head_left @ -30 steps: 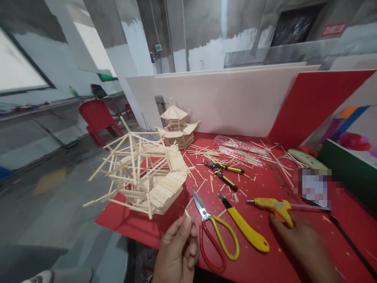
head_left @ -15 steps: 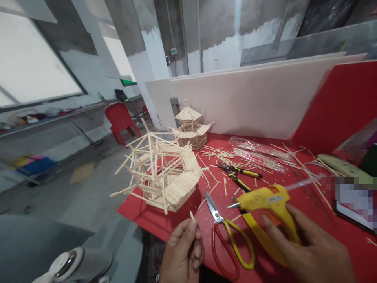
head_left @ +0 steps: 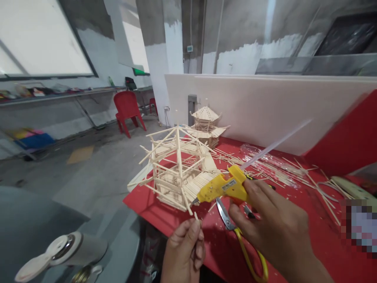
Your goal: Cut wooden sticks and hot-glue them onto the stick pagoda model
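My right hand [head_left: 273, 224] is closed round the handle of a yellow hot glue gun [head_left: 222, 186], a clear glue stick [head_left: 277, 143] poking out of its back. The metal nozzle points left, close to the lower corner of a stick-built pavilion frame [head_left: 178, 169]; whether it touches, I cannot tell. Below that corner, my left hand [head_left: 185, 247] pinches a short wooden stick [head_left: 196, 216] between thumb and forefinger. Scissors [head_left: 226, 216] with a yellow handle lie under my right hand, which partly hides them.
Behind the frame stands a finished-looking small pagoda [head_left: 206, 122]. Loose sticks and a plastic bag of sticks [head_left: 265, 163] lie on the red table [head_left: 218, 255]. A white board [head_left: 250, 106] rises at the back. A flask [head_left: 85, 247] stands at lower left, beyond the table edge.
My right hand has lifted the glue gun and brought it left, its nozzle now near the pavilion's corner. My left hand still pinches the stick. The view has shifted a little.
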`<act>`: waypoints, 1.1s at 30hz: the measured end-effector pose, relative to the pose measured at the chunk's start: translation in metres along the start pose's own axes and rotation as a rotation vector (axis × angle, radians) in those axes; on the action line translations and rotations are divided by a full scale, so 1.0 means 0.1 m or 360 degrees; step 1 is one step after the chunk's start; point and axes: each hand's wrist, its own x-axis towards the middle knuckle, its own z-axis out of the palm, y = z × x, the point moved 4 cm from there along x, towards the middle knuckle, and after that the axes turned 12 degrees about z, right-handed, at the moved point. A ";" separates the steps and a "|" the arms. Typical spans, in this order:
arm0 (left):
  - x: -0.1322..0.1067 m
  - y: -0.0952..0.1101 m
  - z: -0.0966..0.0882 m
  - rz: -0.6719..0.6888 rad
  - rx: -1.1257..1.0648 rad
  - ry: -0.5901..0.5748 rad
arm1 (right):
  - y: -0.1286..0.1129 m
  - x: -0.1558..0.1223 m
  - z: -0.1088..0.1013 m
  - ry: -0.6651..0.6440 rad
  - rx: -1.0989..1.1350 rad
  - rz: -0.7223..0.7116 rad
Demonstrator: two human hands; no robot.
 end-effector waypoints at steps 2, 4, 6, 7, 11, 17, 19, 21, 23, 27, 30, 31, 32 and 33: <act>0.01 0.01 0.01 0.0014 -0.0014 0.0004 | -0.01 0.02 -0.01 0.0011 -0.0021 -0.0027; 0.01 0.01 0.02 0.0009 -0.0026 -0.0015 | -0.02 0.03 -0.01 -0.0002 -0.0029 -0.0051; 0.01 0.01 0.02 -0.0008 -0.0028 -0.0032 | -0.02 0.04 -0.01 -0.0036 -0.0033 -0.0073; 0.02 0.00 0.02 -0.0008 -0.0031 -0.0032 | -0.02 0.04 -0.01 -0.0050 -0.0034 -0.0081; 0.03 0.01 0.00 0.0020 -0.0055 0.0006 | -0.01 0.03 -0.01 -0.0045 -0.0042 -0.0096; 0.04 0.00 -0.01 0.0017 -0.0046 -0.0033 | -0.01 0.03 -0.01 -0.0004 -0.0035 -0.0124; 0.04 0.01 0.00 0.0036 -0.0061 -0.0023 | 0.00 0.03 -0.01 0.0015 -0.0026 -0.0126; 0.03 0.02 0.01 0.0046 -0.0069 -0.0021 | 0.00 0.03 -0.01 0.0023 -0.0015 -0.0125; 0.03 0.02 0.01 0.0049 -0.0062 -0.0021 | 0.00 0.02 0.00 0.0014 -0.0014 -0.0124; 0.04 0.01 0.00 0.0031 -0.0049 -0.0018 | 0.01 0.02 0.02 -0.0021 -0.0039 -0.0111; 0.07 -0.01 -0.03 0.0010 -0.0047 -0.0020 | 0.02 0.01 0.02 -0.0022 -0.0032 -0.0113; 0.08 -0.01 -0.04 0.0003 -0.0046 -0.0016 | 0.02 0.01 0.01 -0.0017 -0.0028 -0.0119; 0.08 -0.02 -0.05 -0.0003 -0.0044 -0.0013 | 0.02 0.00 0.01 -0.0013 -0.0023 -0.0125; 0.09 -0.02 -0.05 -0.0008 -0.0044 -0.0017 | 0.02 0.00 0.01 -0.0012 -0.0017 -0.0130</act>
